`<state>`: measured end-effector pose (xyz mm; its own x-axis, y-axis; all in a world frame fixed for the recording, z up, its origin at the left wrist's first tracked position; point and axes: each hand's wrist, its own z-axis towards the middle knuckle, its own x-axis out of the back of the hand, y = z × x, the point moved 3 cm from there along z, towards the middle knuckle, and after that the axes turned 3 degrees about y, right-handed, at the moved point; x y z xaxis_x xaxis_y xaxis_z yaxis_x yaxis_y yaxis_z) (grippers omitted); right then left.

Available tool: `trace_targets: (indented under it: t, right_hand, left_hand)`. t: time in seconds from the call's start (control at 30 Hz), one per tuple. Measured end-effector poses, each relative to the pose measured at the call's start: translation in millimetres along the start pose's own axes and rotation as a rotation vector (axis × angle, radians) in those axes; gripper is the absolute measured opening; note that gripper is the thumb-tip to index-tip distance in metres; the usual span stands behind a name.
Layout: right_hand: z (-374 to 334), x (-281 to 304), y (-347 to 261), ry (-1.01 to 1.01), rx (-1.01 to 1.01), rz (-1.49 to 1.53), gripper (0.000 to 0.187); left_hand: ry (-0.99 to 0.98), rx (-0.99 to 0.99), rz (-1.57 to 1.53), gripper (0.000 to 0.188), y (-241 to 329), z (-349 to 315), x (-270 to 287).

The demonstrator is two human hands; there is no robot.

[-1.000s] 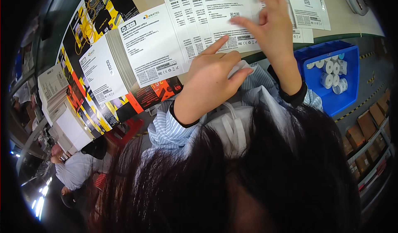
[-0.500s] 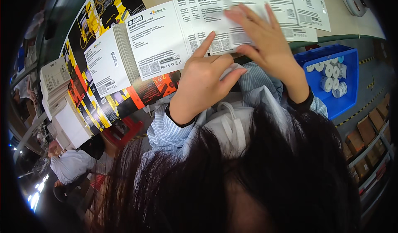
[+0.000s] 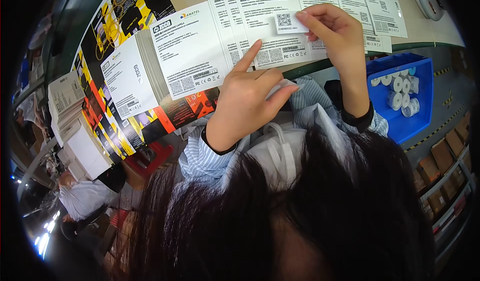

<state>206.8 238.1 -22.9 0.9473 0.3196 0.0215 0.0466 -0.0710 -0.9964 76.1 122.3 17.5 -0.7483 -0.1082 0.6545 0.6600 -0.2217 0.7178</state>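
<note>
In my right hand (image 3: 337,33), thumb and fingers pinch a small white label (image 3: 290,22) with a square code on it. The label is just over a white printed sheet (image 3: 267,3) lying among overlapping sheets of the same kind. My left hand (image 3: 248,101) rests at that sheet's lower edge, index finger stretched onto it and the other fingers curled. A whitish sliver shows between its thumb and curled fingers; what it is I cannot make out. Left of this hand lies another white printed sheet (image 3: 187,46).
Left of the sheets stands a stack of white printed cards (image 3: 127,76) on a yellow, black and red printed surface (image 3: 187,106). More card stacks (image 3: 67,93) sit at the far left. A blue bin (image 3: 425,96) with white label rolls (image 3: 397,84) is on the right.
My right hand has moved up and right, from blurred motion over the sheets to holding the label. The sheets on the right have shifted rightward. My left hand has stayed nearly in place.
</note>
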Motion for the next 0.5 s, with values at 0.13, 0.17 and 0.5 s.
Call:
trace_targets:
  t: [0.13,0.17,0.5]
  right_hand:
    - [0.5,-4.7,1.1,-0.057,-0.109,-0.064,0.015]
    - [0.5,-5.3,0.8,-0.055,-0.109,-0.066,0.015]
    - [1.1,-7.9,3.5,-0.06,-0.111,-0.146,0.015]
  left_hand:
    - [0.036,-0.004,-0.021,0.018,-0.5,0.1,-0.2]
    - [0.045,-0.007,-0.028,0.019,-0.6,0.1,0.0]
    - [0.027,0.015,-0.047,0.018,-1.8,-0.2,0.8]
